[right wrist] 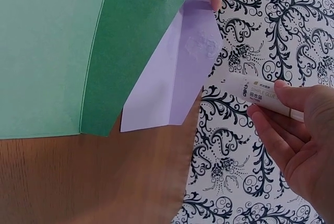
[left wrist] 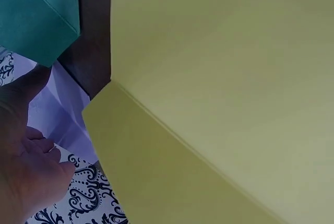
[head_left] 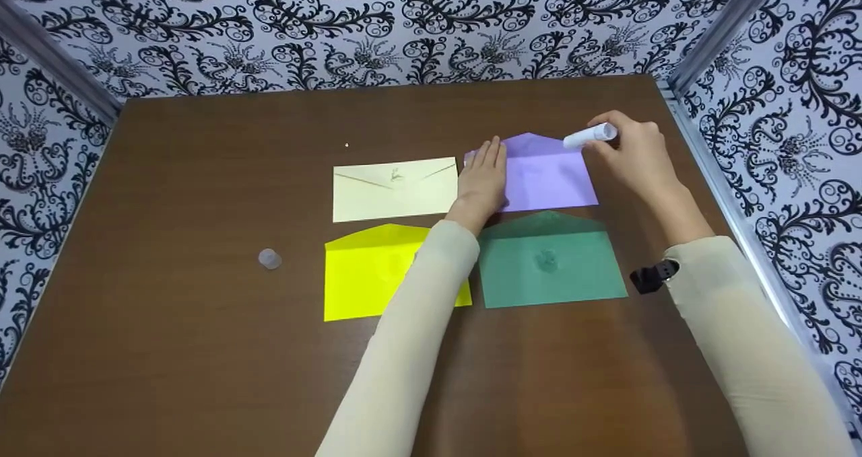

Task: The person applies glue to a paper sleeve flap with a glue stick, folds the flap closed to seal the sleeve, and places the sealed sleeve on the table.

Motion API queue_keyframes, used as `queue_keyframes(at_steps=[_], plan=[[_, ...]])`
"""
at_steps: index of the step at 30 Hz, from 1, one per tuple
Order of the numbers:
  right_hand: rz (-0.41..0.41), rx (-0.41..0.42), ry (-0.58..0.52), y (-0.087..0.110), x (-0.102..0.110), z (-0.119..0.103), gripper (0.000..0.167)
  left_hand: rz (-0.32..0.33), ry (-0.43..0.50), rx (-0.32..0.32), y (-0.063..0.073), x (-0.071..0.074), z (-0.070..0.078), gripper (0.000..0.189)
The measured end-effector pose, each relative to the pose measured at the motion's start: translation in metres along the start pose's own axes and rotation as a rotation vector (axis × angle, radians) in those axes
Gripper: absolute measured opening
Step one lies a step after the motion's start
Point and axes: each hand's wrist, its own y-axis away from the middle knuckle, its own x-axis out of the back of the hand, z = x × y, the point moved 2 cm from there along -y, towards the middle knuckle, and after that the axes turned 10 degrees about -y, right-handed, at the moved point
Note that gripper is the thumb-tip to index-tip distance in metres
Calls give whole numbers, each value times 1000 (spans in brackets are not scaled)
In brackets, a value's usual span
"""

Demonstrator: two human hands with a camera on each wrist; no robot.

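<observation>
Glue stick [right wrist: 260, 93], "deli SIMPLE GLUE", right hand [head_left: 638, 154] pinching; left hand [head_left: 483, 180] straight-fingered on purple envelope [head_left: 547, 176].

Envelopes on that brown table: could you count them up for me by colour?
Cream envelope: 1
Purple envelope: 1
Yellow envelope: 1
Green envelope: 1
Total: 4

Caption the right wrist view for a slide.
A right hand holds a deli glue stick near an open purple envelope with a smeared flap; a green envelope lies alongside.
</observation>
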Motion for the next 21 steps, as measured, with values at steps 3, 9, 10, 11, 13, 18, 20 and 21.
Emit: queue_keyframes(at_steps=[3, 9, 10, 11, 13, 18, 20, 21], plan=[[4, -6, -4, 0, 0, 1, 29, 17, 5, -8, 0, 1, 0, 91], [12, -21, -18, -1, 1, 1, 28, 13, -32, -57, 4, 3, 3, 73], [10, -26, -18, -1, 1, 1, 28, 1, -45, -68, 5, 2, 4, 72], [7, -31, -18, 0, 1, 1, 28, -12, -58, -79, 6, 3, 4, 69], [3, -38, -13, 0, 0, 2, 29, -38, -82, -103, 8, 3, 6, 66], [4, -31, -10, 0, -3, 4, 29, -116, -143, -159, 12, 4, 9, 64], [3, -30, -14, 0, -4, 5, 28, -145, -175, -170, 13, 6, 10, 65], [3, -30, -16, 0, -5, 5, 28, -153, -186, -175, 14, 7, 11, 65]])
